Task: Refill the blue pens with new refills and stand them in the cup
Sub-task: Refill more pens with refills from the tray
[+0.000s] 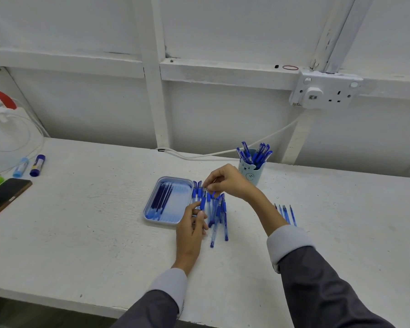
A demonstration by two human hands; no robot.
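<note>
Holding the blue plastic pen (202, 202) by its barrel just below centre frame, the left hand (191, 223) has its fingers curled round it. The right hand (227, 181), above and to the right, pinches a slender piece (212, 183) at the pen's upper end. Whether that piece is a refill or the pen's tip is too small to tell.

The step should go best if barrel and piece stay on one line. The left hand would do the steadying and the right fingertips the fine work.

Directly beneath both hands lies the loose heap of blue pens (219, 216), so anything dropped would land among look-alikes. The pale blue ribbed tray (145, 214), with dark blue refills (161, 200) in its left half, sits just left of the hands. The light blue bear-faced cup (249, 172), already crowded with pens, stands just behind the right hand.

A row of thin loose refills (285, 214) lies near the right forearm, where a sweep could roll them. The white table (104, 221) offers bare room at lower left, and its near edge is well apart from the work.
</note>
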